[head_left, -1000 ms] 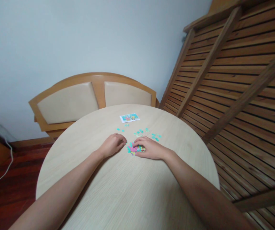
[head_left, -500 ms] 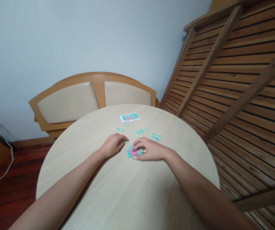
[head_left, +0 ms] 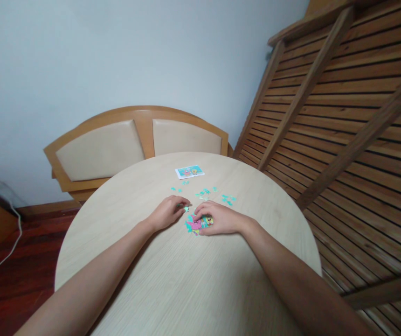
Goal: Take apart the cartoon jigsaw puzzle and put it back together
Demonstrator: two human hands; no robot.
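A partly joined jigsaw puzzle (head_left: 194, 225), pink, teal and yellow, lies flat on the round table (head_left: 172, 280). My right hand (head_left: 221, 218) rests over its right side, thumb at the near edge and fingers curled across the far part, hiding some of the picture. Just left of the puzzle, my left hand (head_left: 168, 212) pinches a small light-green puzzle piece (head_left: 186, 209) between thumb and fingers. That piece is held apart from the joined part, slightly beyond its far left corner.
Loose teal pieces (head_left: 205, 192) lie beyond my hands, with more pieces (head_left: 227, 199) to the right and a few (head_left: 176, 190) to the left. A picture card (head_left: 190, 171) lies farther back. Behind the table stands a padded headboard (head_left: 99, 149); slatted wood (head_left: 326, 116) leans at right.
The piece in my left hand shows more now, as the fingers have shifted a little to the right and turned it. My right hand stays on the puzzle.
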